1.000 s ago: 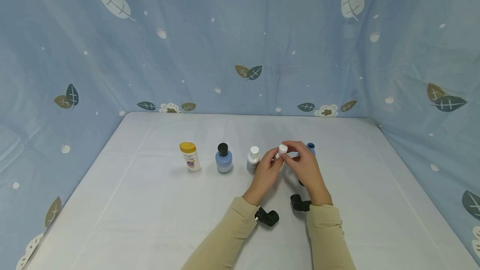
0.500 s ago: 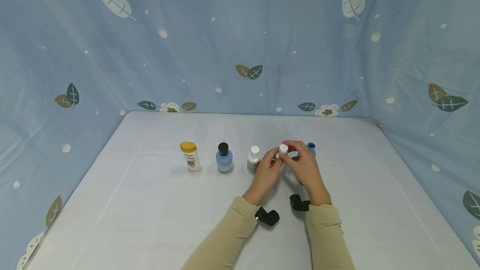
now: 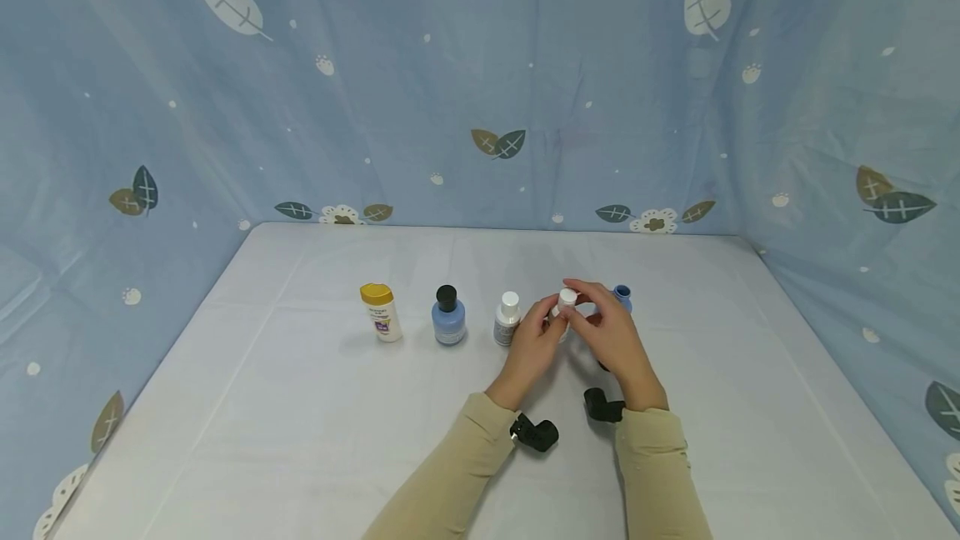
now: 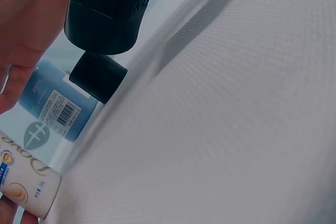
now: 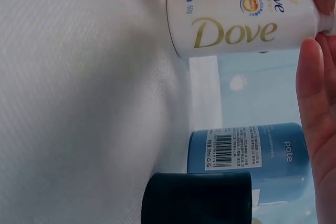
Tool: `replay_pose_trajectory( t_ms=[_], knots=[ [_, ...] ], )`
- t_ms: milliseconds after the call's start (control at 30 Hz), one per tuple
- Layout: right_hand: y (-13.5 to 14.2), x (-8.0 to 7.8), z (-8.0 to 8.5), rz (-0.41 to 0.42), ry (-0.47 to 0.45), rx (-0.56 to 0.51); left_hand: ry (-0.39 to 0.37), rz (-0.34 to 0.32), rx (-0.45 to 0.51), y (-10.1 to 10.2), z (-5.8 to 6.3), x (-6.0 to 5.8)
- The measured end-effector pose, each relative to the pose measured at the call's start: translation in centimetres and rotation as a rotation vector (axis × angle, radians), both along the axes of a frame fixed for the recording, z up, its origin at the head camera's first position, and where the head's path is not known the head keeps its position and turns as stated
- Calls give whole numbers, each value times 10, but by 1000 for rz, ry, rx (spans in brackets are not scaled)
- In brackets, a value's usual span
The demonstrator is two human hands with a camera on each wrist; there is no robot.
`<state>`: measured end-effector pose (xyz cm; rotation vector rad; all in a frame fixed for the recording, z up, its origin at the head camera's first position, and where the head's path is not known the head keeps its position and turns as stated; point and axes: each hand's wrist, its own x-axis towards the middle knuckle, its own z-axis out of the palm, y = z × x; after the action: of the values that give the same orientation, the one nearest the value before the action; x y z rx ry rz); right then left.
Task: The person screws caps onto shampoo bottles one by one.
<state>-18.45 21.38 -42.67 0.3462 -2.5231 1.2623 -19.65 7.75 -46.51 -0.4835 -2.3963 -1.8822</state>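
Observation:
A white Dove bottle (image 5: 236, 19) stands upright on the table between both hands. My left hand (image 3: 527, 354) grips its body from the left; some of its fingertips (image 4: 8, 208) show at the bottle in the left wrist view. My right hand (image 3: 613, 340) pinches the white cap (image 3: 567, 297) between thumb and fingers. Behind the right hand stands a blue bottle (image 5: 283, 153) with an uncapped mouth (image 3: 622, 292). A black cap (image 4: 98, 76) lies near that bottle, mostly hidden by the right hand in the head view.
To the left stand a small white bottle (image 3: 507, 321), a blue bottle with a black cap (image 3: 448, 317) and a white bottle with a yellow cap (image 3: 382, 313). The white-covered table (image 3: 315, 440) meets a blue leaf-print curtain (image 3: 420, 90) at the back and sides.
The right hand and wrist shift very slightly to the right, its fingers staying at the white cap. The left hand and the other bottles keep their places.

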Motion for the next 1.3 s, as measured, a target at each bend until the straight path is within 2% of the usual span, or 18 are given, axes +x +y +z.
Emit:
replay_pose_trajectory(
  t_ms=[900, 1300],
  knots=[
    [2, 2, -1, -10, -9, -25, 13, 5, 7, 0, -2, -2],
    [-3, 2, 1, -49, -49, -68, 3, 7, 1, 1, -2, -2]
  ],
)
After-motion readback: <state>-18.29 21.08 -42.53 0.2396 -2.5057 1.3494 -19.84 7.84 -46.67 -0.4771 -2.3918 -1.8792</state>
